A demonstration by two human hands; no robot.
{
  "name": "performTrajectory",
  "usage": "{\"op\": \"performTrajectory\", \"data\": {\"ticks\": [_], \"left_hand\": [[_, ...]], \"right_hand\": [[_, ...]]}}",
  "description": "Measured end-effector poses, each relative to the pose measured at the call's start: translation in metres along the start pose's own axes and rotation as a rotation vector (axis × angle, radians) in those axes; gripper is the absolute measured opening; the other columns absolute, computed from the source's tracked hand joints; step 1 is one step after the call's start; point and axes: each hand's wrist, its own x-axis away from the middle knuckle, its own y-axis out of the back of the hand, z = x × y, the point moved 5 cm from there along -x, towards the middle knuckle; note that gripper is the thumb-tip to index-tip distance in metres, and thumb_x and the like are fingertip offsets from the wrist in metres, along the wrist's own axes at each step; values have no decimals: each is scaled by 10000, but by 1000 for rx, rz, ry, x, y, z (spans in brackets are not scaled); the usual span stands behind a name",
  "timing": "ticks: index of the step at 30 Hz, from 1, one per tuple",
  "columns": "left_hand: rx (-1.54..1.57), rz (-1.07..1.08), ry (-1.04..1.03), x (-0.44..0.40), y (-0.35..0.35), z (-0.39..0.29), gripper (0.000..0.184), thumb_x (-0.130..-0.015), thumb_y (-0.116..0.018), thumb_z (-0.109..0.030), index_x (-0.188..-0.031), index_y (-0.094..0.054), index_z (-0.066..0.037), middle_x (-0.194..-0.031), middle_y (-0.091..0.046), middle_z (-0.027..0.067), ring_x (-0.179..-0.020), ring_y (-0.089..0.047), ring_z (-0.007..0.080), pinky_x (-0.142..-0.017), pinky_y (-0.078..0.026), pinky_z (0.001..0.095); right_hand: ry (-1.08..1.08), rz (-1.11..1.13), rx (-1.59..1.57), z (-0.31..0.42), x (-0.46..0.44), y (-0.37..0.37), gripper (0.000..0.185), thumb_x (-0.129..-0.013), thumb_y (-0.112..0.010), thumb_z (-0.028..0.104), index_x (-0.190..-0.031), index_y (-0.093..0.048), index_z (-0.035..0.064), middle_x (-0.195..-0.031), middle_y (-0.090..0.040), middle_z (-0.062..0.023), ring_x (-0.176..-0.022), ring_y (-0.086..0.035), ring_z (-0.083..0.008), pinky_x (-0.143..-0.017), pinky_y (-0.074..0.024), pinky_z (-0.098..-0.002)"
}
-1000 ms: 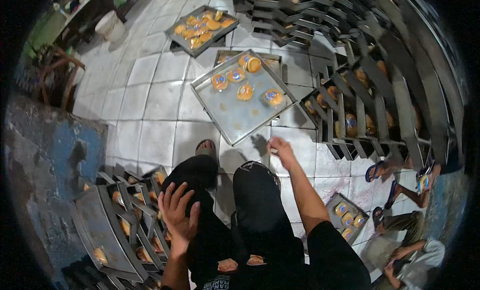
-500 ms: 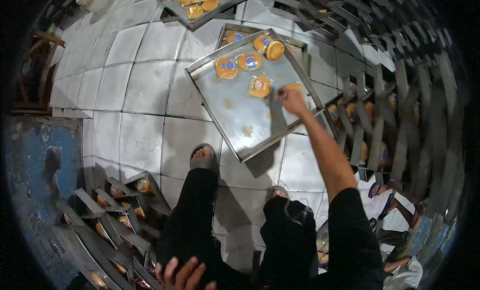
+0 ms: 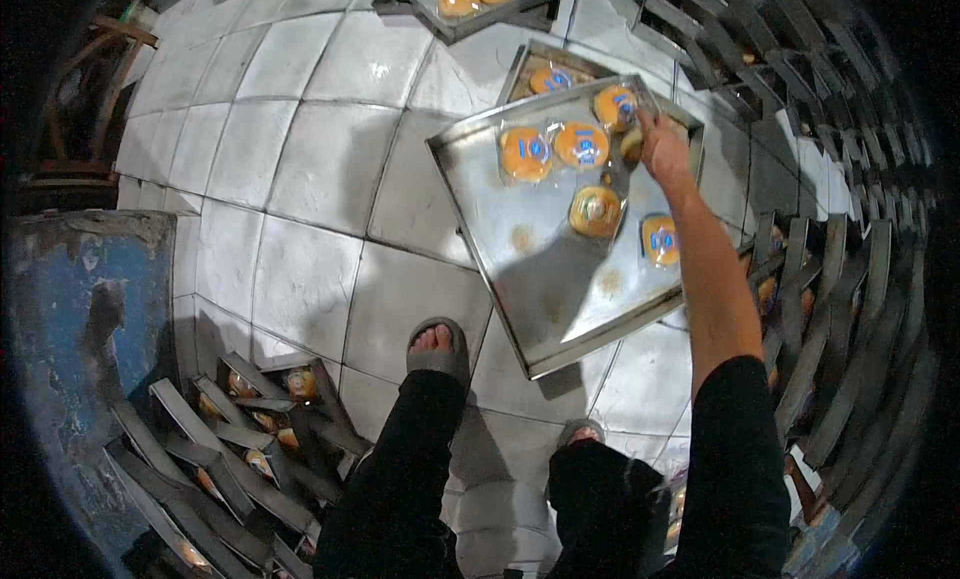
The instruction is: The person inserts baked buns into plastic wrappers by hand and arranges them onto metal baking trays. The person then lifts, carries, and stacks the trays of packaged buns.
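Observation:
My right hand [image 3: 662, 149] reaches over the upper right corner of a metal tray [image 3: 540, 279] on the floor. Its fingers are closed at the edge of a wrapped bun [image 3: 631, 145], which is partly hidden by them. Touching that one is another wrapped bun [image 3: 614, 107] with a blue print. Elsewhere in the tray lie more wrapped buns: a pair side by side [image 3: 553, 149], one bun [image 3: 596, 212] below them, and one bun [image 3: 660, 241] near the right wall. My left hand is out of view.
Beneath the tray's far side sits a second tray [image 3: 520, 71] with a bun. Another bun tray [image 3: 470, 29] is at the top. Stacked trays stand at right [image 3: 800, 309] and lower left [image 3: 220, 449]. My feet are on the tiled floor [image 3: 300, 269], near a blue-painted block [image 3: 90, 309].
My right hand has moved from the bun near the tray's right wall up to the buns in the far corner. My left hand has left the view. The camera view has shifted.

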Motion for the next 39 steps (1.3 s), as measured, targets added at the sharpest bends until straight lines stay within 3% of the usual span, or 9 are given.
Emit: {"op": "performTrajectory", "data": {"ticks": [9,12,13,17,28,31,32,37,39], "left_hand": [[305,108,55,-48,24,-25,378,-950,-628,-339,-1203,-678,-62,-1308,-638,92,-1306,-498,321,-1113,-293,481],[411,169,122,-49,27,-32,460,-946,-633,-389,-1252,-640,-45,-1323,-622,142,-1309,-502,324,-1087,-320,476],[657,166,241,-47,22,-29,525,-955,-627,-401,-1345,-535,-62,-1391,-558,143,-1362,-438,320,-1114,-303,478],[1451,120,589,-63,5,-36,894,-976,-608,-440,-1583,-69,-68,-1584,-306,216,-1474,-291,341,-1139,-317,476],[460,320,139,-35,41,-9,560,-913,-673,-262,-1370,-492,7,-1401,-507,234,-1270,-495,417,-1073,-393,475],[374,335,64,-37,39,1,524,-915,-660,-272,-1338,-522,5,-1363,-542,217,-1224,-526,400,-1054,-396,472],[394,355,93,-41,37,3,512,-917,-654,-280,-1326,-533,2,-1354,-549,211,-1223,-528,392,-1055,-394,471],[364,463,71,-57,23,10,497,-914,-644,-282,-1314,-550,-4,-1324,-575,194,-1242,-515,377,-1064,-383,473],[352,514,110,-62,18,13,500,-913,-652,-302,-1304,-552,-5,-1322,-574,186,-1211,-531,385,-1052,-395,477]], "right_hand": [[-119,-143,-772,46,148,149,334,-846,-755,225,-1076,-668,-3,-801,-617,-170,-737,-623,-285,-657,-482,-393],[-343,189,-1109,119,248,237,298,-833,-769,174,-1027,-628,-2,-828,-609,-138,-750,-630,-258,-682,-513,-381],[-47,-87,-921,148,273,273,315,-818,-767,146,-1065,-623,15,-865,-600,-144,-780,-647,-290,-676,-533,-387],[-27,358,-1159,218,359,349,331,-811,-770,142,-1093,-642,23,-968,-613,-141,-869,-648,-330,-752,-533,-390],[-115,-142,-845,160,90,452,461,-902,-658,184,-1308,-503,32,-1055,-592,-197,-821,-630,-356,-699,-515,-460],[-122,-49,-782,166,116,417,445,-903,-664,185,-1289,-503,31,-1052,-611,-186,-785,-647,-329,-719,-522,-442],[-314,327,-916,173,151,379,399,-909,-663,183,-1252,-545,18,-1003,-638,-184,-799,-658,-324,-738,-529,-431],[85,797,-962,176,418,123,486,-902,-609,459,-1063,-673,4,-1057,-671,-232,-915,-657,-394,-858,-509,-490],[-273,1008,-981,150,440,91,376,-899,-661,405,-947,-650,33,-853,-648,-128,-732,-619,-252,-669,-496,-394]]}}
